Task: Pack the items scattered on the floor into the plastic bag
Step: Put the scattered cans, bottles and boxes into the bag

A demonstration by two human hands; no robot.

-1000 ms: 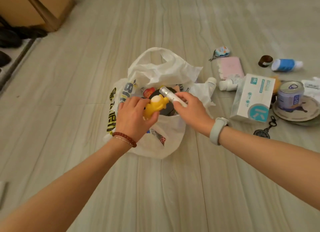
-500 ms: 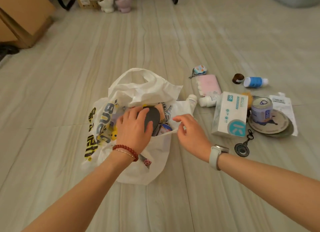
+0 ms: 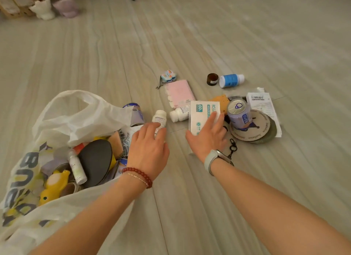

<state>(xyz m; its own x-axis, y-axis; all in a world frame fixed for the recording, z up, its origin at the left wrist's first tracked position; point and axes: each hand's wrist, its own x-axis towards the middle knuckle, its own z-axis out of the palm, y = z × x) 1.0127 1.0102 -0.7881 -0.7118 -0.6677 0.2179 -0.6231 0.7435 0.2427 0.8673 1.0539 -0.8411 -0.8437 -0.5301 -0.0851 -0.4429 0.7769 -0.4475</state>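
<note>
- Both hands have left the white printed plastic bag, which lies on the floor at left, its lower edge cut off.
- Left hand: fingers relaxed, covering the base of the small white pill bottle.
- Right hand: fingers spread flat, hiding the lower part of the white-and-teal tissue box.

One view only: we look from head height, forward and steeply down, wide-angle, close over the floor. Our forearms enter from the bottom edge. The plastic bag fills lower left, scattered items sit centre-right, far floor blurs at top. No second view to overlap.
</note>
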